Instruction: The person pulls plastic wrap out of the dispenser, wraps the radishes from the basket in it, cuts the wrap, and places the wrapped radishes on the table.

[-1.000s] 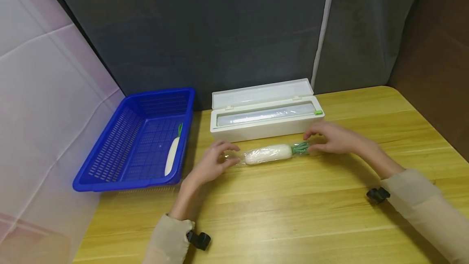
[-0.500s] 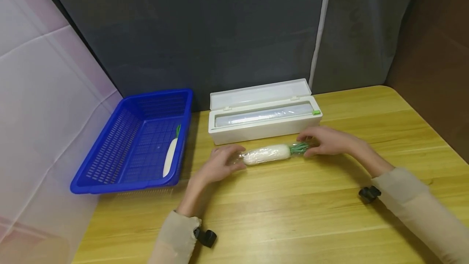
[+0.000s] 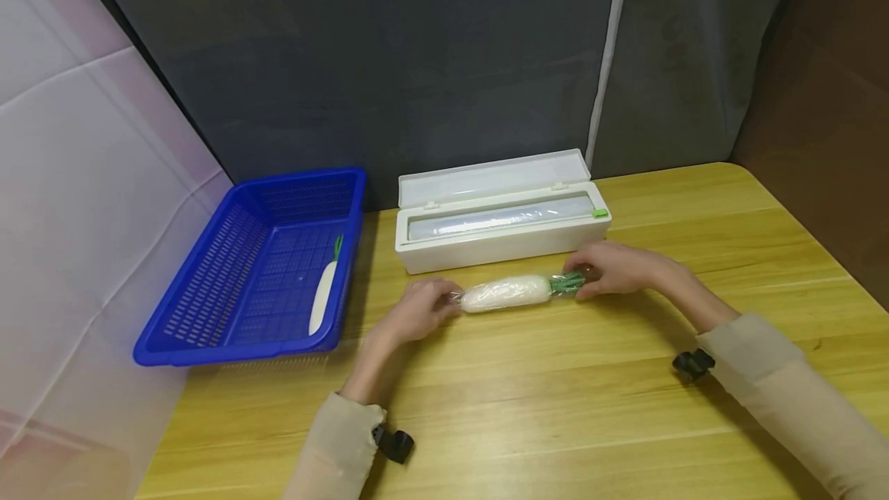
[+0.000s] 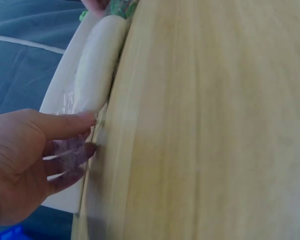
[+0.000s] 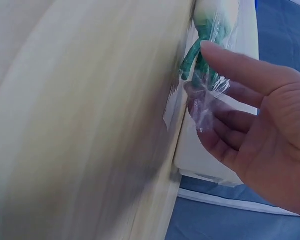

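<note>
A white radish (image 3: 505, 294) with green tops lies on the table, wrapped in clear plastic film whose ends stick out past it. My left hand (image 3: 420, 309) pinches the film at the radish's white end. In the left wrist view its thumb (image 4: 72, 125) lies by the radish's tip, with film between it and the fingers. At the leafy end my right hand (image 3: 614, 268) holds the film, its thumb (image 5: 240, 65) against the green tops (image 5: 202, 55) and curled fingers behind.
Just behind the radish stands a white cling film box (image 3: 503, 247), lid raised, with a roll (image 3: 500, 218) inside and a green slider (image 3: 600, 213) at its right end. A blue basket (image 3: 239, 353) at the left holds another white radish (image 3: 322, 298). Dark cloth (image 3: 417, 60) hangs behind.
My left hand has moved right and closed its fingers on the film end. My right hand has shifted slightly left onto the leafy end. The radish has stayed nearly in place.
</note>
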`<state>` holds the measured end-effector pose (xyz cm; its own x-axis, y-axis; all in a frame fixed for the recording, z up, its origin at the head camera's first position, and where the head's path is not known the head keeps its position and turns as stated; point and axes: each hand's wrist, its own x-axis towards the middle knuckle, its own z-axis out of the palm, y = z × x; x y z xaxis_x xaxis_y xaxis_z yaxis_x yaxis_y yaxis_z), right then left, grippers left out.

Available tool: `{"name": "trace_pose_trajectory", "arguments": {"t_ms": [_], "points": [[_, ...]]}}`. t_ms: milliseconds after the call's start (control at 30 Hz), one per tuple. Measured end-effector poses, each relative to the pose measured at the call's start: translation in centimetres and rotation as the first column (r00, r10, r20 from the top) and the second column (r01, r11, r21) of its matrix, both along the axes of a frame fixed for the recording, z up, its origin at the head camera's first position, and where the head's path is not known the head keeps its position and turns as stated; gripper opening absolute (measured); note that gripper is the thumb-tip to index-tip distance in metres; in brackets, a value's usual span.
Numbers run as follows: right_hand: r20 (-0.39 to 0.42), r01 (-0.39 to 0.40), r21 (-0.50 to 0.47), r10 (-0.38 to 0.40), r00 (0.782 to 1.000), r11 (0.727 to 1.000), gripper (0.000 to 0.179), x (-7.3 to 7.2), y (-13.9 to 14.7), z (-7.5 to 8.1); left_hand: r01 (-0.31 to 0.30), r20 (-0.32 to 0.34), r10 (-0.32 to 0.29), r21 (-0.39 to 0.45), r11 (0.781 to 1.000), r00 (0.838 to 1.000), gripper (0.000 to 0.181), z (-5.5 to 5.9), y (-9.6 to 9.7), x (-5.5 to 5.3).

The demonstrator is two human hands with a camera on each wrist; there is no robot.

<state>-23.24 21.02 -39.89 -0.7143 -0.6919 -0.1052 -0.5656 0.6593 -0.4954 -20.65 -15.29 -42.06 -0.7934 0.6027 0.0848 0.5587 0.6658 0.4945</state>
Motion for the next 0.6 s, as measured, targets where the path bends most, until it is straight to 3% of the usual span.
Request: {"name": "trace_pose_trajectory", "arguments": {"t_ms": [200, 433, 600], "points": [[0.042, 0.018, -0.08, -0.014, 0.999, 0.997, 0.037, 0.3, 0.4, 0.3, 0.046, 0.036, -0.048, 0.031, 0.998, 0.998, 0.018, 0.3, -0.5, -0.1], [0.081, 0.055, -0.184, -0.041, 0.996, 0.981, 0.038, 0.8, 1.3, 1.0, 0.086, 0.02, -0.087, 0.056, 0.995, 0.996, 0.014, 0.8, -0.9, -0.1], [0.106, 0.09, -0.266, -0.064, 0.992, 0.96, 0.035, 1.1, 1.8, 1.9, 0.058, 0.086, -0.068, 0.114, 0.992, 0.994, 0.012, 1.5, -1.1, 0.1]]}}
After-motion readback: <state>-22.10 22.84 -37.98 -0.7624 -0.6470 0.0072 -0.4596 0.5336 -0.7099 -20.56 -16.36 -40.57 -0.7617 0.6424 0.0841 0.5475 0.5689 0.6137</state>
